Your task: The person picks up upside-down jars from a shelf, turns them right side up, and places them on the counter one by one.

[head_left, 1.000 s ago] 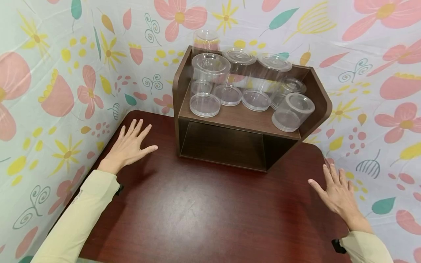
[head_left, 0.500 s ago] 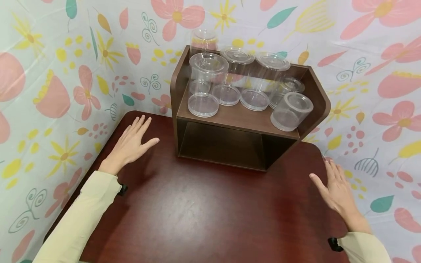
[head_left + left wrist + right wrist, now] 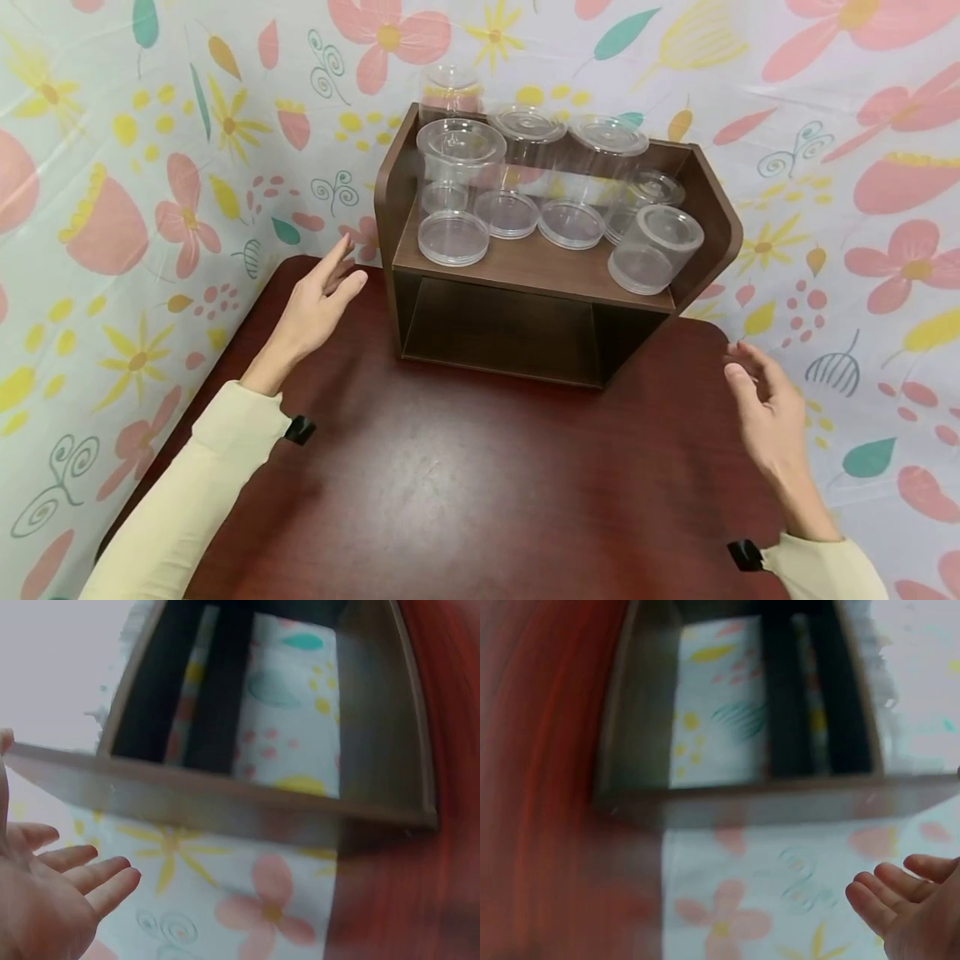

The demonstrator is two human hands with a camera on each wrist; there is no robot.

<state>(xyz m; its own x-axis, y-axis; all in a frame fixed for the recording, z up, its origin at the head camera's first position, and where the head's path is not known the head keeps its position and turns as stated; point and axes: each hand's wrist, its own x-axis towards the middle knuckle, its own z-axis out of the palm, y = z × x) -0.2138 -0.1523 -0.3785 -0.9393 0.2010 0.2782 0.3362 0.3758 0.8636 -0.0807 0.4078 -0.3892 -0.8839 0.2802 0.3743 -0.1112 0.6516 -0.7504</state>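
A dark brown two-tier shelf (image 3: 536, 283) stands at the back of the table. Several clear lidded plastic jars crowd its upper tier, among them a tall jar (image 3: 453, 237) at front left and a short jar (image 3: 654, 252) at front right. My left hand (image 3: 311, 308) hovers left of the shelf, thumb apart from loosely bent fingers, holding nothing. To the right of the shelf and nearer me, my right hand (image 3: 772, 421) hangs in the air with relaxed fingers and holds nothing. Both wrist views show the fingers (image 3: 90, 881) apart from the shelf's side panel.
The reddish-brown tabletop (image 3: 442, 475) stretches in front of the shelf. A patterned cloth (image 3: 172, 275) walls the table on the left, back and right. The shelf's lower compartment (image 3: 498, 329) faces me.
Both hands have turned from palm-down to more sideways, with fingers bending a little. The view has shifted slightly, so the shelf sits further left. The jars stay in place on it.
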